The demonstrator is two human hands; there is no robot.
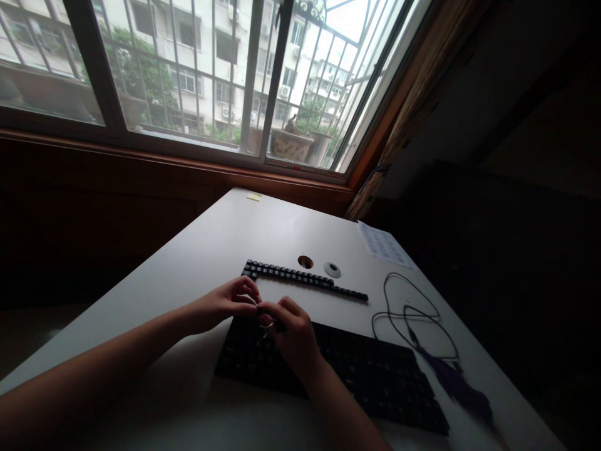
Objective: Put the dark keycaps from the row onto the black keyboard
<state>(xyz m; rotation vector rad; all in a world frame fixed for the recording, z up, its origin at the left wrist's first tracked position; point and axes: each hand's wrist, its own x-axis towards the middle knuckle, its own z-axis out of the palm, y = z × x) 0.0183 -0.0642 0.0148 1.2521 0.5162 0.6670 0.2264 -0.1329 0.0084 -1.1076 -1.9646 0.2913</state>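
Observation:
Over the upper left part of a black keyboard (375, 369), my two hands meet at the fingertips. My left hand (239, 297) pinches a small dark piece (259, 309), which looks like a keycap. In my right hand (293, 329), curled closed, is a thin wire tool (267, 326) that looks like a keycap puller; the fingers hide most of it. Just beyond the hands, black keycaps (291, 274) lie in rows on the white table. The shadow makes the keyboard's own keys hard to tell apart.
A coiled black cable (389, 313) and a dark purple brush-like thing (457, 382) lie at the right. Behind the keycaps are a round table hole (305, 262) and its grey cover (332, 270). A printed sheet (382, 243) and a yellow note (254, 196) lie farther back, near the window.

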